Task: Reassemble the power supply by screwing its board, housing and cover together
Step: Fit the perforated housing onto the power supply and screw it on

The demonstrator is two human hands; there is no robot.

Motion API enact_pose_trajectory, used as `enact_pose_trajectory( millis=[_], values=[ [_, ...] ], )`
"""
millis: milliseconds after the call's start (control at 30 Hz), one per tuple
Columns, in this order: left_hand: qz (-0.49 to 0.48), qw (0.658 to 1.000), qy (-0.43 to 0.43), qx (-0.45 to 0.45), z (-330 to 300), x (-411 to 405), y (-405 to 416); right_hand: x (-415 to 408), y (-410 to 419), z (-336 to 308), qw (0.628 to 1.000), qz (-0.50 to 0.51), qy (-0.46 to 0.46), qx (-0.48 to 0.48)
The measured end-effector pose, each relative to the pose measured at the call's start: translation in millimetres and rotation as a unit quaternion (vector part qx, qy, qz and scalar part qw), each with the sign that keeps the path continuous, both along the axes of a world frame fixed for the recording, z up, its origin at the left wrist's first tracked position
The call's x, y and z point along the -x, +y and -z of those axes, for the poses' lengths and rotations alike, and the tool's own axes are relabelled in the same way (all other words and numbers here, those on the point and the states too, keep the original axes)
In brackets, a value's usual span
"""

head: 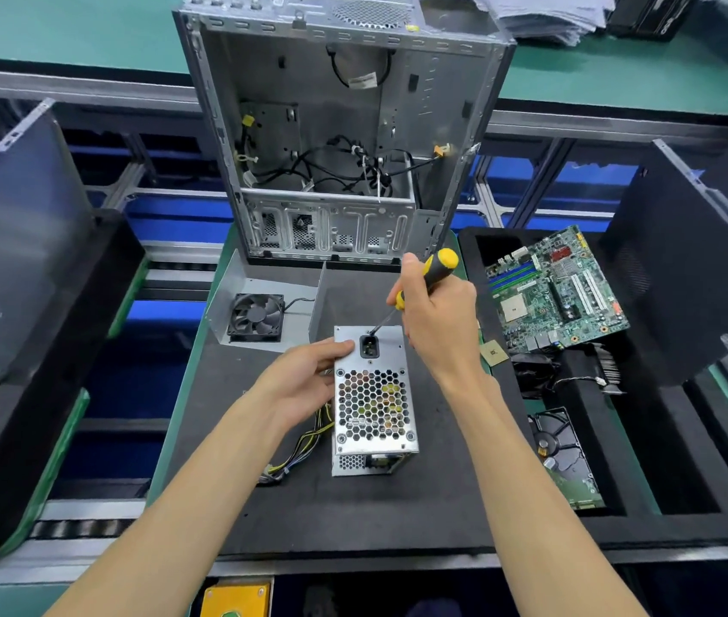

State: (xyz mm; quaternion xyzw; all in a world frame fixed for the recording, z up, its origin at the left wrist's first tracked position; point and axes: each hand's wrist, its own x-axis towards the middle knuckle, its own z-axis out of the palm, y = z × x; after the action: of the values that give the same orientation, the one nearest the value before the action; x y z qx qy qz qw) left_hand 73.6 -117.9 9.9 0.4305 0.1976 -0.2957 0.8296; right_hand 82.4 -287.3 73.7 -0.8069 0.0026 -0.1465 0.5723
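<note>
The silver power supply (pixel 373 403) stands on the black mat, its honeycomb grille and black socket facing up. My left hand (pixel 304 380) grips its left side, thumb on the top face beside the socket. My right hand (pixel 438 320) holds a yellow-and-black screwdriver (pixel 435 271); the tip rests on the housing just above the socket. A bundle of yellow and black cables (pixel 304 447) trails out to the lower left of the unit.
An open computer case (pixel 335 140) stands behind. A metal cover with a fan (pixel 255 313) lies to the left. On the right tray sit a motherboard (pixel 553 289), a processor chip (pixel 493 351) and a hard drive (pixel 565 456). Dark side panels lean at both sides.
</note>
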Motion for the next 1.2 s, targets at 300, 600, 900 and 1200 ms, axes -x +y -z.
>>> enact_pose_trajectory(
  millis=[300, 600, 900, 1200],
  values=[
    [-0.003, 1.000, -0.003, -0.008, -4.8, 0.2, -4.7, -9.2, 1.0, -2.5, 1.000, -0.008, -0.008, 0.019],
    [-0.001, 1.000, -0.007, -0.013, -6.0, 1.5, -3.9, -21.6, 2.9, -3.4, 0.991, -0.033, -0.015, 0.129],
    [0.000, 1.000, -0.015, 0.000, -5.5, 1.9, -6.7, -28.3, 25.8, -15.0, 0.986, -0.145, 0.001, -0.079],
    [-0.017, 1.000, -0.009, 0.001, -5.7, 5.2, -5.1, -19.7, 38.2, -15.0, 0.975, -0.131, -0.035, -0.176]
  ],
)
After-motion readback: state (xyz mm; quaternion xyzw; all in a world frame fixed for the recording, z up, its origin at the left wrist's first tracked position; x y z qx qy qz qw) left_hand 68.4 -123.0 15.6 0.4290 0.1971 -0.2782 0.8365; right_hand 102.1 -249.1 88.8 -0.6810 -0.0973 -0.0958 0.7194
